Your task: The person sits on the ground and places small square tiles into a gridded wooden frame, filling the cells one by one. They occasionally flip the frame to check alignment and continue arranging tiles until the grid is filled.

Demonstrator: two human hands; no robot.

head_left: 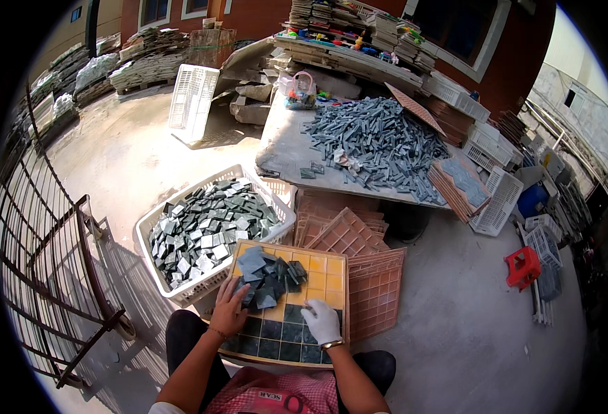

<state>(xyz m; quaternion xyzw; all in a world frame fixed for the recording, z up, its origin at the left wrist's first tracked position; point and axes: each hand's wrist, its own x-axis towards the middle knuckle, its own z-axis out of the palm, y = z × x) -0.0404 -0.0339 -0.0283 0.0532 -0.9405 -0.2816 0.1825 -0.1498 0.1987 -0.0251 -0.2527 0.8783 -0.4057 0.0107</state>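
Note:
A yellow gridded tray with a wooden rim lies across my lap. Dark green square stone tiles fill the cells of its near rows. A loose heap of tiles covers its far left part. My left hand, bare with the fingers stretched out, lies at the tray's left side against the heap's edge. My right hand, in a white glove, is over the laid tiles at the right, fingers bent and close together. What its fingertips hold, if anything, is hidden.
A white plastic crate full of tiles stands at the left front. Beyond, a table bears a big heap of stone strips. Brown gridded trays are stacked to the right. A metal rack stands left, a red stool right.

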